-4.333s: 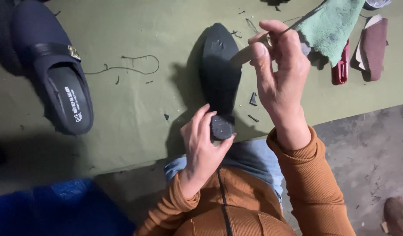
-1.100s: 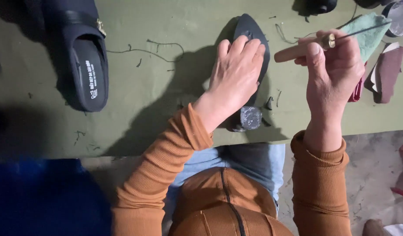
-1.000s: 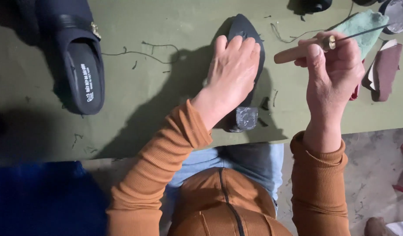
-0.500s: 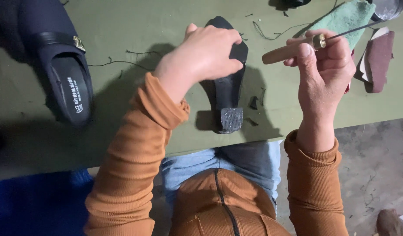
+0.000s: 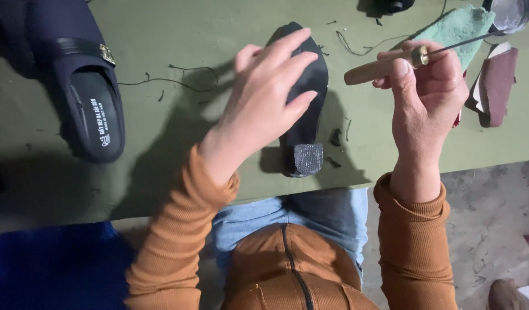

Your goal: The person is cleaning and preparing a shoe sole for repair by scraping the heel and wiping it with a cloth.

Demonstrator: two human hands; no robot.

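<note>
Seen from the head camera, a black shoe [image 5: 305,97] lies sole-up on an olive-green work mat [image 5: 178,34], its long axis running away from the worker: the pointed toe aims at the far edge of the mat, the blocky heel sits nearest the body. The heel tip [image 5: 308,158] is a square grey cap with a fine stippled, grid-like texture, set against the matte, smooth black sole.

The left hand [image 5: 270,100] hovers over the shoe's forepart with fingers spread and loosely extended, the fingertips at or just above the sole; whether they press on it cannot be told. The right hand [image 5: 428,92] is closed around an awl [image 5: 390,62], thumb laid along its rounded pale wooden handle; a brass collar joins the handle to a thin dark metal shaft that points up and to the right.

Beside the shaft lies a fuzzy green cloth [image 5: 456,31], with a maroon sole piece [image 5: 497,86] just right of it. At left sits a dark navy slip-on shoe [image 5: 89,97], opening upward, a small gold buckle on its strap. Loose black thread [image 5: 184,77] curls on the mat between the two shoes. Ribbed orange-brown sleeves cover both forearms.
</note>
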